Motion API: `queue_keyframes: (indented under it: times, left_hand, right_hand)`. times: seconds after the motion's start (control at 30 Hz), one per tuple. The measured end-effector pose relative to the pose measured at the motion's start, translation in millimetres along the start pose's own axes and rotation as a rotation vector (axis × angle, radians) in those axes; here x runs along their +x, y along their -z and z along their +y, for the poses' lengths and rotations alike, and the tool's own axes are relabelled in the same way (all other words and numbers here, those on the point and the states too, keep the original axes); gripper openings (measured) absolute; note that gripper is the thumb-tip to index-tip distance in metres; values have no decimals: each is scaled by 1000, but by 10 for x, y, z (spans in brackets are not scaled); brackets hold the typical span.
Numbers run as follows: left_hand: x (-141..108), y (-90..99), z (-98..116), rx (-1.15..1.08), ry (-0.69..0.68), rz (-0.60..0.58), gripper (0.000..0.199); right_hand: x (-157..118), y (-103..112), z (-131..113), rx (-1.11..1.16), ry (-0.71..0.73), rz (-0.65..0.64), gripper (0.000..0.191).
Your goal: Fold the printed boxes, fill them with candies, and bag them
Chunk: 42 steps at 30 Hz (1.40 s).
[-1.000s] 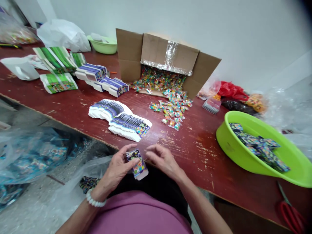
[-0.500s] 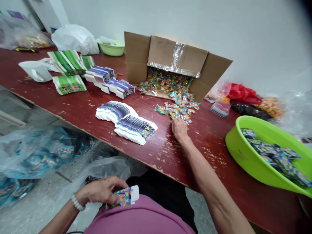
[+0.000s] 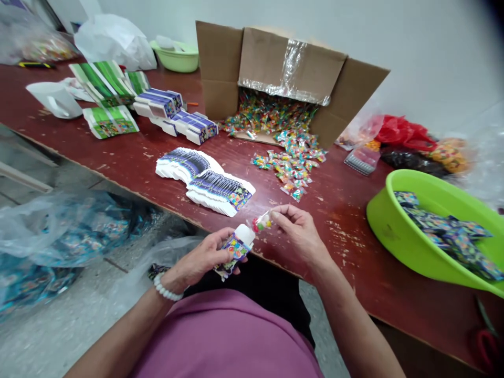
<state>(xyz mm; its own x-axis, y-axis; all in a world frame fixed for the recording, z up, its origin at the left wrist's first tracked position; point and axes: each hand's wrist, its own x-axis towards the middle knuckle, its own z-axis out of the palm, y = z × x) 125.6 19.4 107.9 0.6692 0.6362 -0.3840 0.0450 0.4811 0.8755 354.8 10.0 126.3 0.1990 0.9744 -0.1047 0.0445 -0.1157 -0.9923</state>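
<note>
My left hand [image 3: 210, 257] grips a small printed box [image 3: 236, 249] with its white flap standing up, just off the table's front edge. Close to that flap, my right hand [image 3: 297, 228] pinches a clear packet of colored candies [image 3: 261, 222] between thumb and fingers. Beyond my hands lie two fanned rows of flat purple boxes [image 3: 220, 190]. More candy packets [image 3: 293, 163] spill across the table out of an open cardboard box [image 3: 289, 65] lying on its side.
A green basin [image 3: 384, 223] with filled packs stands at the right. Bundled purple cartons [image 3: 192, 126], green cartons [image 3: 112, 122] and a white mug [image 3: 55, 100] are at the left. Scissors [image 3: 486, 341] lie at the lower right. Plastic bags [image 3: 79, 231] rest below the table.
My right hand has come back from the candy pile with a packet in its fingers. My left hand has raised the small box up and to the right, towards it.
</note>
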Motion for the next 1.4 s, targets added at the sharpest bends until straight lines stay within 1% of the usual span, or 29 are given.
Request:
queue_keyframes:
  times: [0.1,0.17,0.3,0.43,0.5,0.53,0.57,0.6,0.67,0.73,0.77,0.83,0.87,0.93,1.0,1.07,1.1,1.17,1.2,1.23,1.3,1.4]
  left_hand:
    - [-27,-51,0,-7,-18,-20,43]
    - [-52,-78,0,4,-31,-30,40]
    - [-94,-132,6,22,-47,-39,34]
    - [-102,-180,-7,21,-37,-8,40]
    - [-91,-205,-29,-35,-42,18,39]
    - [-83,-217,-42,-80,-41,42,36]
    - [-75,-229,-57,-129,-36,73,35]
    - [-69,-240,-72,-176,-26,107,39]
    - [-63,-259,-96,-228,-12,160,49]
    - [-69,-274,-110,-211,-27,167,47]
    - [-75,-282,-114,-193,-39,159,43]
    - [-86,-299,-120,-172,-68,148,37]
    - [-89,-309,-126,-176,-80,154,35]
    - [-85,-325,-148,-208,-101,184,34]
    - [-69,-333,-181,-277,-100,209,35]
    - [-46,-328,-212,-395,-42,207,37]
    - [-34,-323,-221,-461,7,189,39]
    - [-12,-310,-226,-578,105,143,43]
    - [-3,-304,-222,-620,131,126,44]
    - [4,-301,-216,-650,136,115,45]
    - [11,-304,-203,-671,110,121,46]
    - [12,-330,-201,-611,58,177,52]
  right_hand:
    - [-83,-4,35,-15,3,-58,25]
    - [-116,11,74,-33,20,-92,23]
    - [-224,6,110,-140,94,-128,18]
    - [-357,-64,71,-257,210,-184,14]
    - [-389,-89,52,-254,269,-223,14]
    - [-394,-95,50,-224,276,-237,15]
    - [-393,-97,55,-171,255,-234,17]
    - [-388,-97,66,-97,203,-220,19]
    - [-383,-103,103,70,50,-186,25]
    - [-397,-133,147,189,-76,-227,34]
    - [-412,-160,169,221,-108,-272,37]
    - [-454,-239,212,256,-125,-348,40]
    - [-475,-287,233,272,-125,-361,39]
    - [-508,-383,279,294,-115,-322,36]
    - [-524,-456,316,246,-47,-222,28]
    - [-527,-483,329,110,116,-116,18]
    - [-527,-479,324,30,212,-95,15]
    - [-527,-448,295,-95,350,-140,14]
    - [-527,-429,277,-130,378,-188,16]
    - [-527,-414,261,-146,377,-234,17]
    - [-522,-404,246,-117,299,-289,18]
    - [-495,-452,270,51,120,-290,12]
